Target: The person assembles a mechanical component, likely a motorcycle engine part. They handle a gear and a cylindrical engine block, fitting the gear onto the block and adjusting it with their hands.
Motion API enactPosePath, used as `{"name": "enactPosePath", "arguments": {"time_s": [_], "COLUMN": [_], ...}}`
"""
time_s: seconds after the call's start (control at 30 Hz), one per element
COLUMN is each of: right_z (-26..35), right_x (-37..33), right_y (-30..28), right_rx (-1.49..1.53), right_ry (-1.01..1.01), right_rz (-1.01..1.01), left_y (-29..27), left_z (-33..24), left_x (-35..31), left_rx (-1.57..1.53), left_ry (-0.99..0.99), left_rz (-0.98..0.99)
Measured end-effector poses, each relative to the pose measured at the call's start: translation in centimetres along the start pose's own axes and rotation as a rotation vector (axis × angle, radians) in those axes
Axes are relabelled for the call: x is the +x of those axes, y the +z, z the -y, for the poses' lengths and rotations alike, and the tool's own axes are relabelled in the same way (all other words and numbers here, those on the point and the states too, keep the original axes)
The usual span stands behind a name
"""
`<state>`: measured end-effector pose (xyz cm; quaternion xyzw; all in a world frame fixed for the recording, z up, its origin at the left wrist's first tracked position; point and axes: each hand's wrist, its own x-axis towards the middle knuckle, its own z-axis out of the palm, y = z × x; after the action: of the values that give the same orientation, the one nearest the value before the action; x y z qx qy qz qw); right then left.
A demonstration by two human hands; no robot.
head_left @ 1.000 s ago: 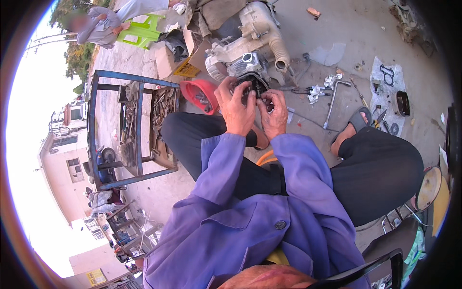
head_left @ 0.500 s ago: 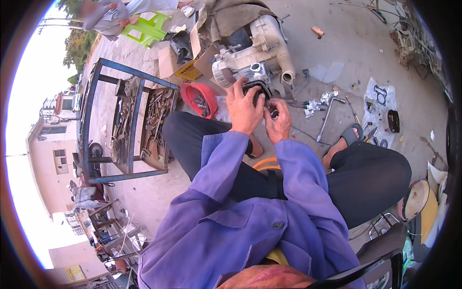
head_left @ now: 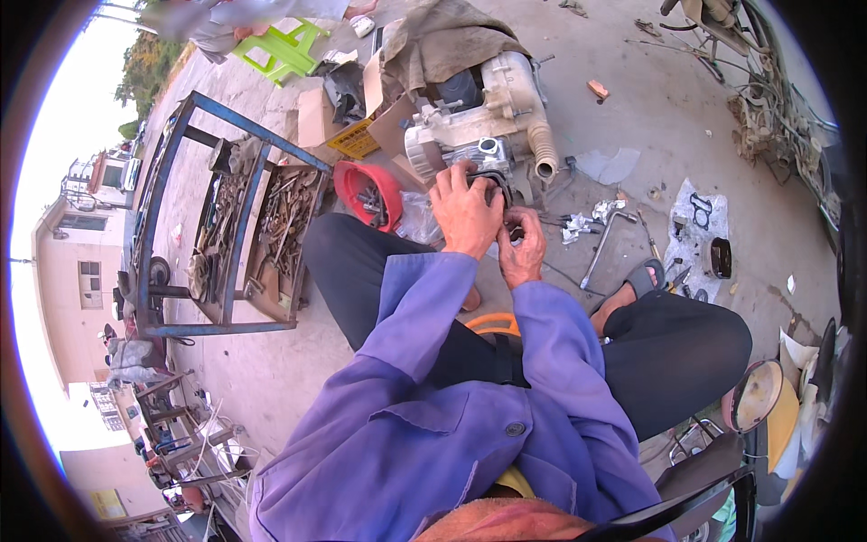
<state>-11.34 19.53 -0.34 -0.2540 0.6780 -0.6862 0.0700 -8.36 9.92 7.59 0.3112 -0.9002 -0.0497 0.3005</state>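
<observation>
In front of me a grease-stained engine (head_left: pixel 513 86) lies on the ground, a ribbed pipe (head_left: pixel 541 144) sticking out of its near right side. My left hand (head_left: pixel 465 219) has its fingers curled round a dark, black-rimmed part (head_left: pixel 496 183) against the engine's near end. Close beside it, my right hand (head_left: pixel 521 248) is closed, thumb and fingers pinched together below that part. Whatever sits between the right fingers is too small and shaded to name. My palms and fingers hide most of the dark part.
Left of my knee stands a red bowl (head_left: pixel 368 177) with metal pieces. Beyond is a blue metal rack (head_left: pixel 233 330) of tools. On the right, a long wrench (head_left: pixel 596 257) lies near a plastic sheet (head_left: pixel 709 213) with a gasket (head_left: pixel 700 210) and dark open housing (head_left: pixel 719 257). Someone sits near a green stool (head_left: pixel 287 52).
The whole view has shifted slightly. Both hands stay at the dark part by the engine, with the left fingers moved a little over it. The right hand remains pinched close beside.
</observation>
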Motion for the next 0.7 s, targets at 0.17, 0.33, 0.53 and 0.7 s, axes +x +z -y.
{"name": "enactPosePath", "arguments": {"time_s": [0.17,0.33,0.53,0.7], "right_z": [0.0,0.3,-0.1,0.6], "right_x": [0.0,0.1,0.5,0.2], "right_y": [0.1,0.0,0.1,0.1], "right_rx": [0.002,0.006,-0.189,-0.129], "right_ry": [0.017,0.004,-0.134,-0.079], "right_rz": [0.013,0.023,0.040,0.041], "left_y": [-0.3,-0.1,-2.0,-4.0], "left_z": [0.2,0.6,-0.3,0.5], "left_x": [0.1,0.2,0.4,0.4], "left_rx": [-0.005,-0.034,-0.071,-0.123], "left_ry": [0.039,0.044,0.059,0.096], "left_rz": [-0.030,-0.033,-0.048,-0.116]}}
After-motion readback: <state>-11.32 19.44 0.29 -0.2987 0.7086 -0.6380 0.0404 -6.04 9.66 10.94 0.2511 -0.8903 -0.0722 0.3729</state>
